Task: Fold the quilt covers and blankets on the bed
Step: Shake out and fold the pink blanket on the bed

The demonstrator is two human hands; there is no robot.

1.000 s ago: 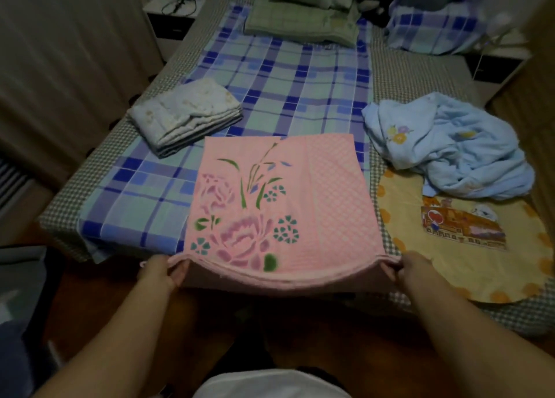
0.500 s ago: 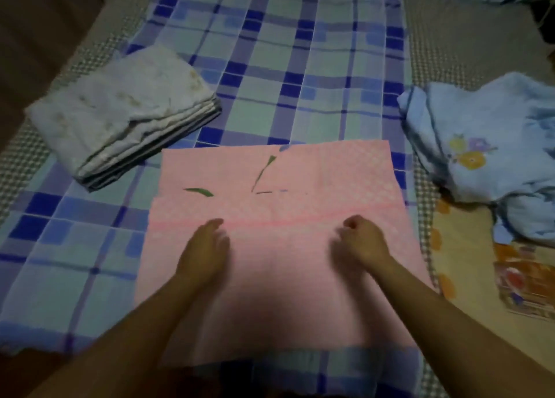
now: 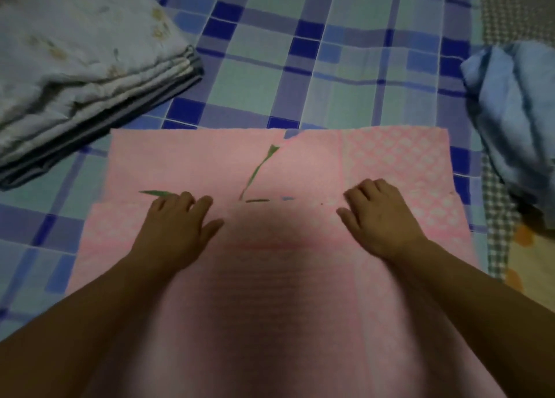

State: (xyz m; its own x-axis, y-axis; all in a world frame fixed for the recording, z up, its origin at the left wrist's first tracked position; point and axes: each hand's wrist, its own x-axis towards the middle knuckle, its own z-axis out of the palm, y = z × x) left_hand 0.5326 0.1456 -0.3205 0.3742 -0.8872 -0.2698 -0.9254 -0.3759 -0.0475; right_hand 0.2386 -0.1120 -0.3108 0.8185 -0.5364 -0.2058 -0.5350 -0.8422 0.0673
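A pink blanket (image 3: 300,169) with green flower stems lies on the blue plaid bed sheet (image 3: 330,67), its near half folded over the far half. Both my hands lie palm down on the folded layer near its far edge. My left hand (image 3: 177,223) rests left of centre and my right hand (image 3: 381,217) right of centre, fingers slightly bent and pressing the cloth. Neither hand grips anything. My forearms cover the blanket's near part.
A folded white quilt cover (image 3: 75,67) sits at the upper left of the bed. A crumpled light blue blanket (image 3: 516,112) lies at the right edge. A yellow patterned cloth (image 3: 534,265) shows at the right, below it.
My hands lifted the pink blanket's near edge and carried it over the far half, covering the flowers. They have let go and now lie flat on the fold. The view has moved closer.
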